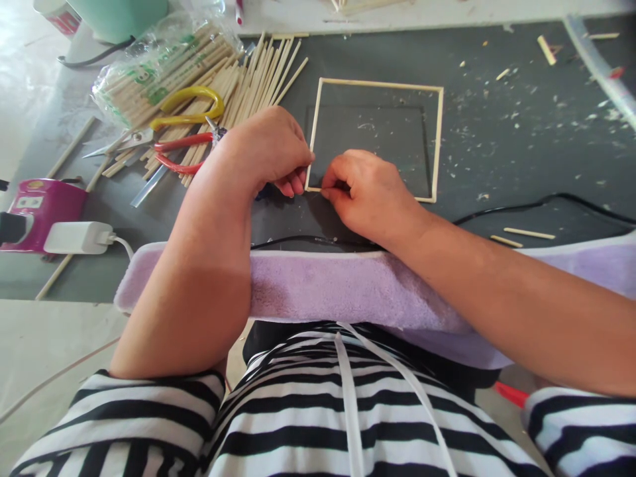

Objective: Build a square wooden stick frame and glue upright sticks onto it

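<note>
Grey tabletop (pixel 497 165): stick pile (pixel 258 83) at ten o'clock, magenta power socket (pixel 64 199) toward nine, wooden offcut (pixel 546 50) at two, black cable (pixel 559 195) and two short sticks (pixel 529 233) at four.

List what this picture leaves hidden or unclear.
In the head view:
Wooden frame: near side mostly behind the right hand.
Stick pile: partly covered by the left hand.
Turquoise container: cut off by the top edge.
Pale specks: too small to identify.
</note>
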A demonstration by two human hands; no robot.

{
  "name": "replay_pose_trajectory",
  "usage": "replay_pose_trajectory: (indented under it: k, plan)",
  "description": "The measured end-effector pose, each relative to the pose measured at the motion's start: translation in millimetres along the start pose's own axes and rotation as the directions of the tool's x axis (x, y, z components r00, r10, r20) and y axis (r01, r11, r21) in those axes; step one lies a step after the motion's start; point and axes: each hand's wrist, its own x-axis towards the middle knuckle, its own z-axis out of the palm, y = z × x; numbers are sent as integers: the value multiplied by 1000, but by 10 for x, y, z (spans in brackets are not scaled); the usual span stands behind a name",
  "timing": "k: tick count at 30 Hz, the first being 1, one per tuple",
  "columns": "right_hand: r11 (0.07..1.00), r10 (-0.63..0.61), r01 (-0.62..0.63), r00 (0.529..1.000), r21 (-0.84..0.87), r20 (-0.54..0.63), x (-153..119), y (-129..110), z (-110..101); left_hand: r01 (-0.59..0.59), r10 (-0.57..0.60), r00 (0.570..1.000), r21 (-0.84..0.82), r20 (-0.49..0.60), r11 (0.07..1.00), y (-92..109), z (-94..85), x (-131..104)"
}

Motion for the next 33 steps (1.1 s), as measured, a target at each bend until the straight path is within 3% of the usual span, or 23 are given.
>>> replay_pose_trajectory:
  k: [33]
  plan:
    - [1000, 8, -8, 1000, 9, -20, -8, -1, 7, 30, -30, 1000, 77, -7, 997, 51, 6, -45]
